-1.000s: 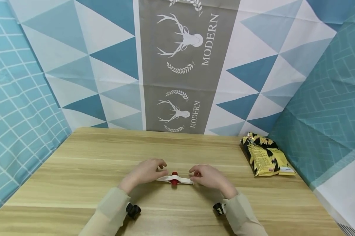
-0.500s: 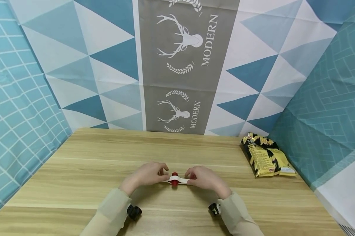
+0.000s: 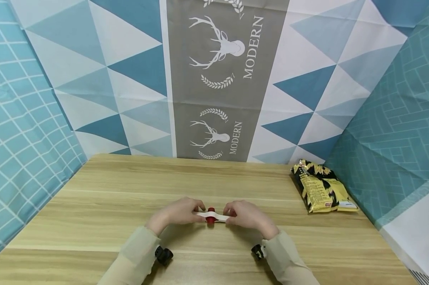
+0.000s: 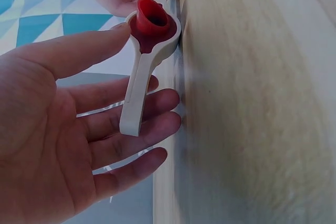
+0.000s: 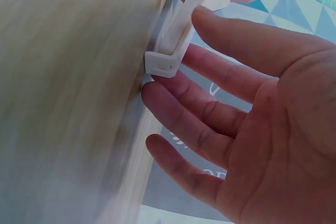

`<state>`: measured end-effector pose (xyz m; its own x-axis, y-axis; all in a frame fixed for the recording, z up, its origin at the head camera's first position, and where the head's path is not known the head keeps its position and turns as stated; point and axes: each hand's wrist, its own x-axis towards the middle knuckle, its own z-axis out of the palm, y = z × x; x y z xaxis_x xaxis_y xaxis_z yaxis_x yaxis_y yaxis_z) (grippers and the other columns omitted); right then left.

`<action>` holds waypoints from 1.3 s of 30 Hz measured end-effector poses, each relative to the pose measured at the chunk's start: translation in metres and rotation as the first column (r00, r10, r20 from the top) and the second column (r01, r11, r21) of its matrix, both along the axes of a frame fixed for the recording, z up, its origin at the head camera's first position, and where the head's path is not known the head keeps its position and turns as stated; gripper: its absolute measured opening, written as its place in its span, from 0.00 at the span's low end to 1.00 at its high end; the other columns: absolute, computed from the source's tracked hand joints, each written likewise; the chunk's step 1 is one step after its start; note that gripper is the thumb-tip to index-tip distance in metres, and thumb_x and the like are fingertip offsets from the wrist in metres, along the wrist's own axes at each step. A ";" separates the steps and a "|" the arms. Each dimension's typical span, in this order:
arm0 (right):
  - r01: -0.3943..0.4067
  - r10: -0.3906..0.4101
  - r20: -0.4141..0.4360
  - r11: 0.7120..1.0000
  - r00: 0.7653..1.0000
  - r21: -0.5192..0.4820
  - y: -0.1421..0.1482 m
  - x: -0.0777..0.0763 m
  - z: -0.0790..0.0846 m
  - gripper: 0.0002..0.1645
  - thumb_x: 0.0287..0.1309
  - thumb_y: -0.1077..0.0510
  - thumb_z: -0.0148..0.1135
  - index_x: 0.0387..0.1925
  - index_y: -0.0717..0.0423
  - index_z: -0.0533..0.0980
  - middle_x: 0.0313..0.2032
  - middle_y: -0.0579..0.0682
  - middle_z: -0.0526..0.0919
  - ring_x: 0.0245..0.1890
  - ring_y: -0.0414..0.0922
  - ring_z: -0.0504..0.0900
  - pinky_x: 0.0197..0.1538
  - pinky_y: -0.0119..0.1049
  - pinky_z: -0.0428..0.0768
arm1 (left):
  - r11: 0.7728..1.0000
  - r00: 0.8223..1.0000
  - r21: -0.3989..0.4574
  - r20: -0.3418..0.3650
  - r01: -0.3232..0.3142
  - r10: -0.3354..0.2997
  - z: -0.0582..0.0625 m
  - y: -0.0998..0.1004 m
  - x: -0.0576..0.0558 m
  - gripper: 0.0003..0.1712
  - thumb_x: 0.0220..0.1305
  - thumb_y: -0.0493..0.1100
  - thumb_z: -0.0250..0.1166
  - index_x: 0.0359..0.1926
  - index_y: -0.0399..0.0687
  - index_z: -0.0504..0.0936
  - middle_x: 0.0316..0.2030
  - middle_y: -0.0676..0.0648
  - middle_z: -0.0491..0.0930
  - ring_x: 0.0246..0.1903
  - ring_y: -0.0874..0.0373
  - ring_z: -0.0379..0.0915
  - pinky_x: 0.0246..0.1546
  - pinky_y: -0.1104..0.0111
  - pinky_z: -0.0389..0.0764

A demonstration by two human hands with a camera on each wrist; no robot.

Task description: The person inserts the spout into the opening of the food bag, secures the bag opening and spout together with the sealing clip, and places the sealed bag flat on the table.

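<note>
"Sleeves [image 3: 136,249], pale in colour, enter at the lower edge of the head view, with a small black camera [image 3: 164,255] at each wrist. What lies just beyond them?"

"The left hand [image 3: 179,211] and the right hand [image 3: 248,213], facing each other across a white bar [image 4: 135,90] with a red spout [image 4: 144,14] at its middle."

"How is the bar gripped?"

"Each hand pinches one arm of it between thumb and fingers. The left thumb meets the ring around the spout; the right thumb lies against the bar's edge. The remaining fingers are loosely spread behind the bar, whose right end is a squared hook."

"And its position?"

"Crosswise between the hands, over the middle of the wooden table [image 3: 129,178]. Whether its underside touches the wood is hard to tell."

"What stands farther off?"

"A black and yellow packet [image 3: 317,192], lying at the table's far right corner, well apart from the hands."

"And behind everything?"

"A grey panel [image 3: 250,97] printed with white deer heads and the word MODERN, flanked by blue and white triangles. Blue gridded cloth [image 3: 18,118] hangs at the left, teal cloth [image 3: 407,114] at the right."
</note>
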<state>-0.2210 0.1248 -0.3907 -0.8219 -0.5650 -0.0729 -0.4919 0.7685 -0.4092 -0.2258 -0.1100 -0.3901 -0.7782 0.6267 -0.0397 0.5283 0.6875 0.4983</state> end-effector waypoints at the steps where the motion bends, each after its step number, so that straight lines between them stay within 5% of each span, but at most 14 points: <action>1: 0.003 -0.003 -0.001 1.000 1.000 0.003 0.000 0.000 0.000 0.13 0.49 0.54 0.66 0.38 0.51 0.78 0.29 0.42 0.80 0.28 0.35 0.74 0.34 0.33 0.72 | 1.000 1.000 -0.001 0.004 0.000 0.000 0.000 0.000 0.000 0.15 0.55 0.49 0.64 0.42 0.49 0.78 0.27 0.56 0.75 0.25 0.65 0.66 0.28 0.70 0.69; 13: 0.000 0.001 -0.024 0.999 1.000 0.052 -0.006 0.003 0.004 0.11 0.45 0.59 0.68 0.33 0.51 0.77 0.25 0.43 0.72 0.24 0.38 0.66 0.28 0.31 0.65 | 1.000 1.000 -0.011 0.030 -0.005 0.005 0.000 0.005 0.000 0.12 0.53 0.45 0.65 0.39 0.47 0.78 0.24 0.56 0.71 0.23 0.63 0.64 0.26 0.70 0.66; 39: 0.040 -0.035 -0.065 0.997 0.997 0.065 -0.005 0.001 0.003 0.05 0.52 0.62 0.58 0.32 0.50 0.76 0.25 0.41 0.73 0.24 0.38 0.67 0.28 0.33 0.66 | 0.999 0.999 -0.030 -0.030 0.013 -0.014 0.000 0.015 -0.003 0.04 0.60 0.40 0.60 0.36 0.45 0.77 0.25 0.55 0.71 0.23 0.64 0.63 0.28 0.70 0.66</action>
<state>-0.2203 0.1195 -0.3882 -0.8466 -0.5293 -0.0560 -0.4855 0.8111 -0.3260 -0.2287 -0.0948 -0.3905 -0.7710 0.6358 -0.0354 0.5517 0.6947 0.4616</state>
